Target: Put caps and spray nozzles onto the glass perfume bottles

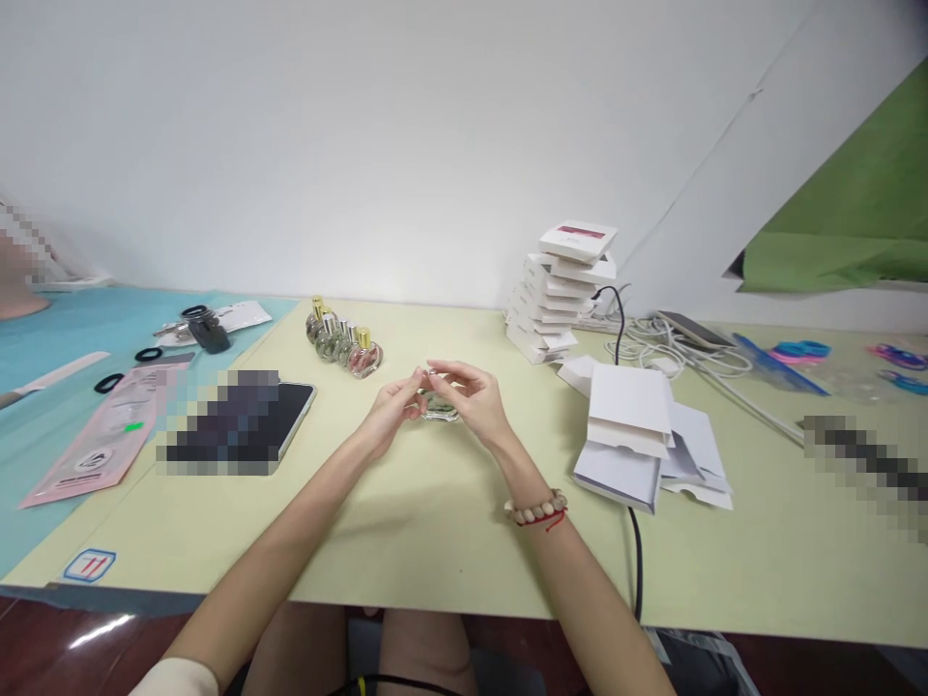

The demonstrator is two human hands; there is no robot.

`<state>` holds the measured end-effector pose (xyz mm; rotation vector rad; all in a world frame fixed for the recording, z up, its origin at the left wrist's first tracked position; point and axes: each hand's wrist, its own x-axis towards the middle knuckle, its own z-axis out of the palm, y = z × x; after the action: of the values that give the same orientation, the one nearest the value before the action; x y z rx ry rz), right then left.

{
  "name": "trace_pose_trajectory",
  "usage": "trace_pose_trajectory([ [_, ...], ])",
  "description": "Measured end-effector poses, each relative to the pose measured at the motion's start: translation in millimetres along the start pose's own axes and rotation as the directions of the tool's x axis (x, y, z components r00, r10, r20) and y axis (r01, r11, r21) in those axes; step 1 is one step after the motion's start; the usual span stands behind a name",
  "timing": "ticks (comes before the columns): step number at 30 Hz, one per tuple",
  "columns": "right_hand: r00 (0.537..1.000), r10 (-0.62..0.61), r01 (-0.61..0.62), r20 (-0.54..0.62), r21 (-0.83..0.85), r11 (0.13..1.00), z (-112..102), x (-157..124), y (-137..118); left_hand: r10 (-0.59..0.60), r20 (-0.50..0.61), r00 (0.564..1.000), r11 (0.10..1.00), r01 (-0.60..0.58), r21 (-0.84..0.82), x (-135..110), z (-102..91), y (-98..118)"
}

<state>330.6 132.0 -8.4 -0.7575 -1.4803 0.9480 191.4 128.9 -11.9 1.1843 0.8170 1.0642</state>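
A small clear glass perfume bottle (439, 407) with a greenish look stands or hovers just over the table, between my two hands; whether its base touches is unclear. My left hand (397, 404) is closed at the bottle's left side, thumb and fingers near its neck. From the right, my right hand (471, 398) curls over the bottle's top, its fingers pinched there around something small and shiny. The neck is mostly hidden by fingers. Behind and left, several similar perfume bottles (364, 356) with gold and silver caps stand in a row.
White boxes (558, 300) are stacked by the wall; opened white cartons (629, 411) lie at right with a black cable (638, 561). A phone (294, 416), a pink packet (108, 435) and a dark jar (207, 331) lie left. White cords (645, 353) tangle at back right.
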Motion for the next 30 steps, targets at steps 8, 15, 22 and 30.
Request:
trace_pose_trajectory([
  [8, 0.960, -0.044, -0.022, -0.275, -0.232, 0.972, -21, 5, 6, 0.102, -0.259, 0.960, 0.994, -0.087, 0.069, 7, -8.8, -7],
  [15, 0.992, -0.045, 0.004, -0.114, -0.335, 0.942, -30, 4, 21, 0.088, -0.239, 0.967, 0.994, -0.068, 0.091, 7, -8.8, -13],
  [22, 0.996, 0.031, -0.058, -0.083, -0.336, 0.940, -31, 5, 27, 0.088, -0.245, 0.966, 0.992, -0.061, 0.113, 7, -7.5, -16],
  [30, 0.999, 0.052, -0.051, -0.004, -0.322, 0.945, -38, 7, 26, 0.113, -0.257, 0.960, 0.985, -0.075, 0.152, 8, -7.2, -18],
])
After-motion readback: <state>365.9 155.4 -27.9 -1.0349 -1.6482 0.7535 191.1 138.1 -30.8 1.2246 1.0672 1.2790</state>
